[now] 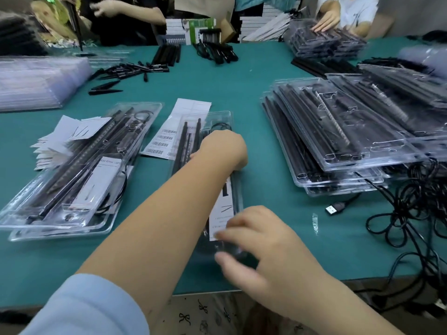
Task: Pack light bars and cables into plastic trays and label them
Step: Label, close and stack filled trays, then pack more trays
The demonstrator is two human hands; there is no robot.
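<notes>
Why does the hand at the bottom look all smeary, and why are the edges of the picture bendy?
In the head view, the right hand is motion-blurred over the clear tray; the left hand looks sharper. The far tray stack is blurred too. The wide-angle lens curves the green table edges, and the tray plastic shows soft glare.

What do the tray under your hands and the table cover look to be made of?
Tray: looks like thin clear glossy plastic; the black bars show through it and its edges catch glare. Table cover: matte teal, probably a mat or felt; the exact material is unclear.
</notes>
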